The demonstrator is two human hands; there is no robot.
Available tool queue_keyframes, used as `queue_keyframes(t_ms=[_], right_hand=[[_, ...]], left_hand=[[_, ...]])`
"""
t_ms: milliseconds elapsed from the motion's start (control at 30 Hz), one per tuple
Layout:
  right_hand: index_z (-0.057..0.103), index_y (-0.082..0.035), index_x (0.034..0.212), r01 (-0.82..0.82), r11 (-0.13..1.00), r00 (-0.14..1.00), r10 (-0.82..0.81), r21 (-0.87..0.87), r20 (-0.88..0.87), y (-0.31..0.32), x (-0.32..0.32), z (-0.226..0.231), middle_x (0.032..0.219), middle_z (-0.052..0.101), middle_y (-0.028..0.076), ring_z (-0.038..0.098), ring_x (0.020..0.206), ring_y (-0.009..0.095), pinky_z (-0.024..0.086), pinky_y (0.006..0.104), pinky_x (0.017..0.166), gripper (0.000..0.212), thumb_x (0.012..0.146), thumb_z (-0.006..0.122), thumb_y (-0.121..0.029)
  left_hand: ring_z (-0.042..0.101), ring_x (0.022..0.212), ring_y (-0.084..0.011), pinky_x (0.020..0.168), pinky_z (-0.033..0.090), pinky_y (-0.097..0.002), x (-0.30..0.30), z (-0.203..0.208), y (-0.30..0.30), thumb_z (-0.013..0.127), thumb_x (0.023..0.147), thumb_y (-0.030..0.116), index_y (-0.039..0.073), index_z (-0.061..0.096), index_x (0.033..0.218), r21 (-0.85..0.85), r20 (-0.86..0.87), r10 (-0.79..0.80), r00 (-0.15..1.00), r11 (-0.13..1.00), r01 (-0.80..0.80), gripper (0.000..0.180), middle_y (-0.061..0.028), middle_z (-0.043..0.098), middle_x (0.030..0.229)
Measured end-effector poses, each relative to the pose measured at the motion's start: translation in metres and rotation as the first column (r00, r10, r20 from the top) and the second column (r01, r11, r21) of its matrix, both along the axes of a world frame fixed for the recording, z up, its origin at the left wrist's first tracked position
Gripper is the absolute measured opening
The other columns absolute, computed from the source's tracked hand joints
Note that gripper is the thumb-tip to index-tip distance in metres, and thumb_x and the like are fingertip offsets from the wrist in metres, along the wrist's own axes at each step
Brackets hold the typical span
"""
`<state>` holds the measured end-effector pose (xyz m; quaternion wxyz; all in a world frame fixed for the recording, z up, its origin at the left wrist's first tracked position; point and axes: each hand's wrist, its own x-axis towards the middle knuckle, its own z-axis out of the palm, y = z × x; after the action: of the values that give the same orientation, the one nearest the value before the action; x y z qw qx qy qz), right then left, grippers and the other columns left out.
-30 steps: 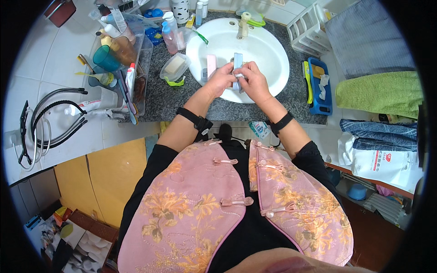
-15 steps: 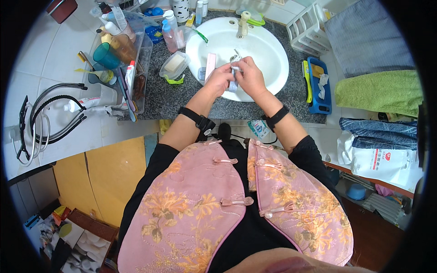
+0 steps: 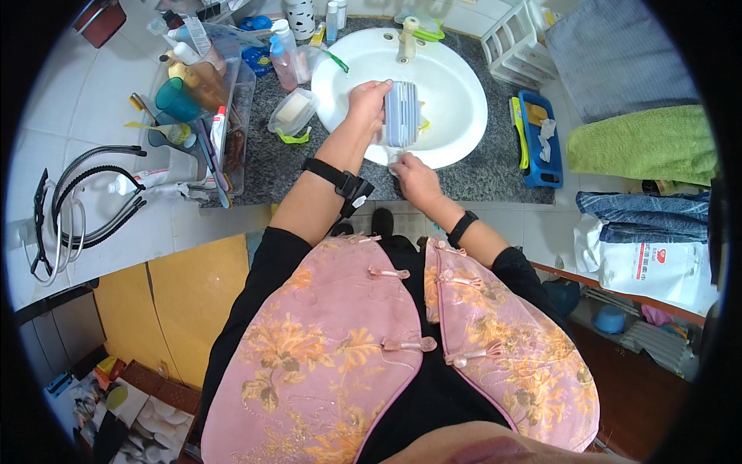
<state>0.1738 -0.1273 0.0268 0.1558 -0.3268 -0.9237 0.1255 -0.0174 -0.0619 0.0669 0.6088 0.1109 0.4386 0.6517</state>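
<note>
Over the near part of the white washbasin (image 3: 456, 127), my left hand (image 3: 368, 107) grips a blue-grey rectangular plastic box (image 3: 400, 114) by its left side. Pale lengthwise ridges run along the box's right part. My right hand (image 3: 418, 182) is at the basin's near rim, fingers closed on a small whitish cloth or wipe (image 3: 396, 157) just below the box. Most of that piece is hidden by the fingers. Something small and yellowish (image 3: 424, 124) shows in the basin beside the box. The beige tap (image 3: 408, 40) stands at the far rim.
Left of the basin are a soap box (image 3: 294, 112), pump bottles (image 3: 282, 62) and a clear bin (image 3: 243, 116) of toiletries. A blue basket (image 3: 543, 174) and a yellow-green brush (image 3: 519, 133) lie on the right. Towels (image 3: 641, 147) hang beyond them.
My hands have separated. The left has moved up with the blue-grey box, now showing its broad ridged face; the right has come down toward the near rim with the whitish piece.
</note>
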Motion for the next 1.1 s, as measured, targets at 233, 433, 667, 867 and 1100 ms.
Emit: queue_keyframes(t_ms=[233, 433, 667, 867, 1100], right_hand=[[0.065, -0.008, 0.104, 0.260, 0.841, 0.890, -0.399, -0.474, -0.220, 0.050, 0.028, -0.006, 0.096, 0.060, 0.007, 0.061, 0.082, 0.020, 0.052, 0.0295, 0.070, 0.028, 0.079, 0.056, 0.000], [0.063, -0.003, 0.102, 0.106, 0.701, 0.643, -0.589, -0.705, -0.489, 0.083, 0.007, 0.057, 0.095, 0.061, 0.004, 0.059, 0.083, 0.014, 0.051, 0.0259, 0.072, 0.023, 0.080, 0.054, 0.000], [0.066, -0.009, 0.088, -0.045, 0.998, 0.910, 0.058, 0.042, -0.411, 0.060, -0.044, 0.099, 0.093, 0.055, 0.008, 0.057, 0.089, 0.025, 0.049, 0.0307, 0.072, 0.017, 0.075, 0.056, -0.004], [0.066, -0.008, 0.084, -0.012, 0.960, 0.865, -0.131, -0.281, -0.485, 0.083, -0.048, 0.081, 0.092, 0.055, 0.007, 0.059, 0.077, 0.021, 0.048, 0.0295, 0.069, 0.015, 0.075, 0.056, -0.003], [0.065, -0.005, 0.091, 0.165, 0.786, 0.832, -0.435, -0.596, -0.344, 0.110, -0.028, 0.047, 0.095, 0.058, 0.005, 0.058, 0.078, 0.015, 0.048, 0.0269, 0.067, 0.016, 0.079, 0.055, -0.003]], left_hand=[[0.061, 0.083, -0.0165, 0.074, 0.052, -0.0313, -0.003, -0.007, -0.009, 0.061, 0.087, 0.006, 0.004, 0.056, 0.093, 0.179, 0.107, -0.015, 0.994, 0.984, -0.004, 0.008, -0.0059, 0.063, 0.089], [0.061, 0.081, -0.0119, 0.074, 0.048, -0.0248, 0.001, -0.013, -0.031, 0.062, 0.082, -0.001, 0.000, 0.059, 0.098, 0.250, -0.185, -0.092, 0.978, 0.958, 0.138, 0.017, -0.0061, 0.064, 0.093], [0.057, 0.083, -0.0092, 0.077, 0.046, -0.0231, 0.010, -0.013, -0.047, 0.061, 0.082, -0.004, 0.003, 0.059, 0.098, 0.298, -0.315, -0.153, 0.936, 0.921, 0.251, 0.017, -0.0012, 0.061, 0.089], [0.054, 0.080, -0.0061, 0.072, 0.045, -0.0219, 0.008, -0.012, -0.060, 0.061, 0.081, -0.005, 0.000, 0.060, 0.094, 0.323, -0.368, -0.179, 0.912, 0.896, 0.306, 0.014, 0.0012, 0.058, 0.087], [0.053, 0.087, -0.0070, 0.079, 0.043, -0.0220, 0.003, -0.006, -0.068, 0.062, 0.081, -0.004, 0.000, 0.059, 0.092, 0.421, -0.471, -0.201, 0.859, 0.805, 0.419, 0.012, 0.0012, 0.055, 0.092]])
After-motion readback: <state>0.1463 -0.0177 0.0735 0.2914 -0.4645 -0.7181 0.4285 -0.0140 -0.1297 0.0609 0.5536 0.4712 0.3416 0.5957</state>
